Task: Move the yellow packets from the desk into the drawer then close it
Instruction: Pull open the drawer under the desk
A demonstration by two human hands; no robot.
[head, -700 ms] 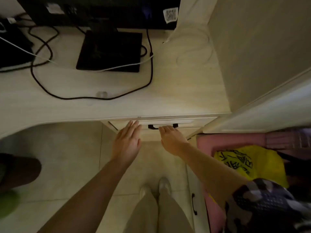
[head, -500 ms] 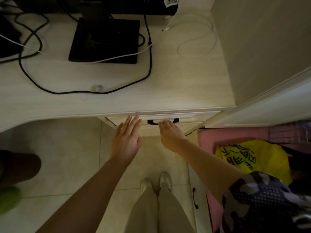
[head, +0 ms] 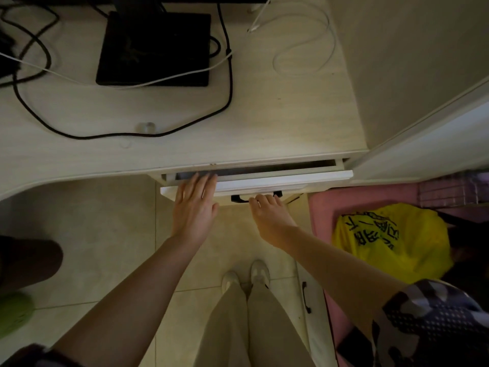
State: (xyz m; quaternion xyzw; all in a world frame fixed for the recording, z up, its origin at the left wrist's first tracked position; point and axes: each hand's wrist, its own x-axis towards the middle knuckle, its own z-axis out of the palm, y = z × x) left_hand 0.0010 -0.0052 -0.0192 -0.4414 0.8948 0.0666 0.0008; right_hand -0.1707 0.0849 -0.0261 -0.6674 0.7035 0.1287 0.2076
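Note:
The white drawer [head: 291, 180] under the desk [head: 264, 128] stands out a little, and a narrow dark gap shows behind its front panel. My right hand [head: 270, 215] hooks its fingers round the black drawer handle [head: 238, 198]. At the drawer's left end, my left hand [head: 194, 207] lies flat on the front panel, straight fingers reaching over its top edge. Little of the drawer's inside can be seen. No yellow packet shows on the part of the desk in view.
A black monitor base [head: 153, 49], black cables [head: 227, 83] and a white cable [head: 301, 49] lie on the desk. A pink bin [head: 320, 215] with a yellow bag [head: 391, 239] stands at the right. A lower drawer handle [head: 306, 298] sits beside my legs.
The drawer has slid out from under the desk edge and a dark gap now shows. Both hands stay on its front, and the view has shifted.

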